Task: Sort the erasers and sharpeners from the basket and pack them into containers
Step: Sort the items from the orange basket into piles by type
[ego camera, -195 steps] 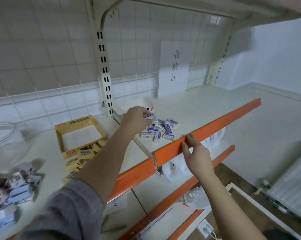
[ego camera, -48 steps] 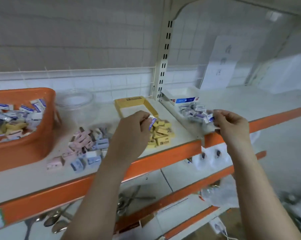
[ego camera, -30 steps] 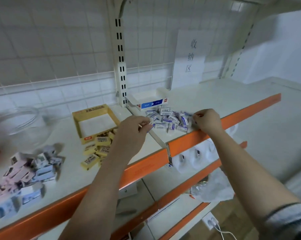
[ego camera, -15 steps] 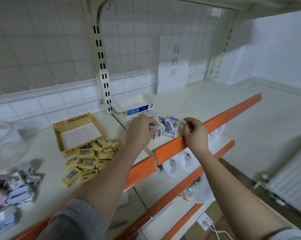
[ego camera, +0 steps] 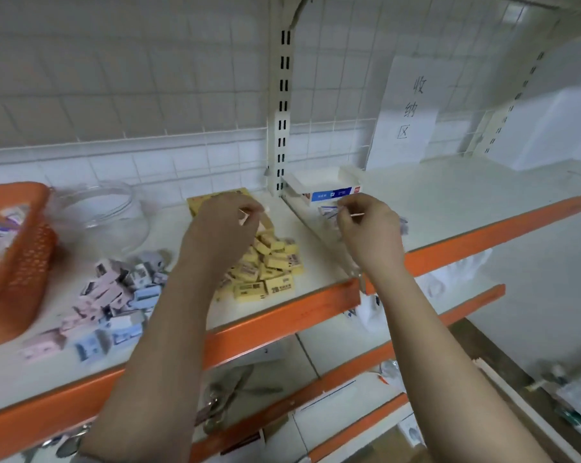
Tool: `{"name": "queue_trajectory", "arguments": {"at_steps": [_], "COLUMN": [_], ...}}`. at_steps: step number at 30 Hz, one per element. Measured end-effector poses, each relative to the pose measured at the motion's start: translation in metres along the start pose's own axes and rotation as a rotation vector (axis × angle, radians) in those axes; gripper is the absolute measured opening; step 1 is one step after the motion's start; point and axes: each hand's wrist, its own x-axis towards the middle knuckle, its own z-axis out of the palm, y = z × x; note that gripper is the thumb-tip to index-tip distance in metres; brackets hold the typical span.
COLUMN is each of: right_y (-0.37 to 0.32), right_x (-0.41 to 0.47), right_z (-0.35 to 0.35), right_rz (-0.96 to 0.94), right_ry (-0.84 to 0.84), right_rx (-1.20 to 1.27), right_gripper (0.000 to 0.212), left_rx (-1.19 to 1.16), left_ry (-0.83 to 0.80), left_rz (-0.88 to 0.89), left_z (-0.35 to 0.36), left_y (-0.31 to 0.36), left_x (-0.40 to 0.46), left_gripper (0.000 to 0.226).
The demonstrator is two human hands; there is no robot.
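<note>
Erasers and sharpeners lie sorted in heaps along the shelf (ego camera: 316, 272): pink and blue boxed pieces (ego camera: 109, 302) near the front edge at the left, yellow erasers (ego camera: 269, 265) at the front edge by the divider, and blue-and-white erasers (ego camera: 327, 211) just past the divider, mostly hidden behind the right hand. More unsorted stock remains in the orange basket (ego camera: 22, 259) at the far left edge.

Risk: the yellow heap sits close to the orange front lip, so a sweep of the left forearm could push pieces off onto the lower shelf. The blue-and-white heap lies against the divider, and a careless drop could mix it with the yellow one. Motion blur limits certainty.

Left hand (ego camera: 222, 228) is raised above the yellow heap before the yellow tray (ego camera: 215, 198), fingers curled narrow, pinching a small piece I cannot identify. Right hand (ego camera: 369, 228) is raised beside the white and blue box (ego camera: 329, 192), fingers curled narrow, pinching a small thin item; its kind cannot be told.
</note>
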Motion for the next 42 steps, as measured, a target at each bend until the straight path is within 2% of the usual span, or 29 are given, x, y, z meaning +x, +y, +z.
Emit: {"name": "queue_trajectory", "arguments": {"at_steps": [7,13,17,22,27,29,31,33,38,42], "right_y": [-0.105,-0.203,-0.264,-0.316,-0.334,-0.335,-0.331,-0.326,-0.323,-0.326], "right_x": [-0.049,-0.093,-0.106,-0.1,-0.082,-0.08,-0.081,-0.082,-0.086,-0.082], "right_z": [0.074,0.144,0.185,0.232,0.286,0.302,0.315,0.327,0.335,0.312], "right_rz": [-0.11,-0.196,-0.296,-0.428,-0.565,-0.599,-0.583,-0.546,-0.508,-0.515], "right_ry": [-0.074,-0.116,-0.229,-0.406,-0.749,-0.911,-0.997,-1.011,-1.011,-0.935], "right_rx": [0.126,0.27,0.186,0.016,-0.403,-0.576,-0.651,-0.675,-0.695,-0.637], "right_gripper": [0.017,0.015,0.013,0.015,0.02,0.029,0.04,0.045,0.039,0.028], "left_rx": [0.12,0.273,0.374,0.301,0.236,0.227,0.224,0.232,0.244,0.219], "left_ry": [0.193,0.216,0.182,0.171,0.227,0.243,0.231,0.217,0.236,0.12], "left_rz": [-0.024,0.007,-0.092,-0.116,-0.175,-0.228,-0.273,-0.301,-0.327,-0.326], "left_z": [-0.135,-0.237,-0.279,-0.295,-0.29,-0.291,-0.292,-0.292,-0.292,-0.298], "left_y": [-0.086,-0.168,-0.214,-0.237,-0.237,-0.237,-0.239,-0.24,-0.241,-0.243], "left_x": [-0.058,-0.098,-0.115,-0.124,-0.127,-0.126,-0.126,-0.125,-0.125,-0.118], "left_gripper": [0.017,0.023,0.025,0.024,0.019,0.017,0.017,0.017,0.016,0.018]}}
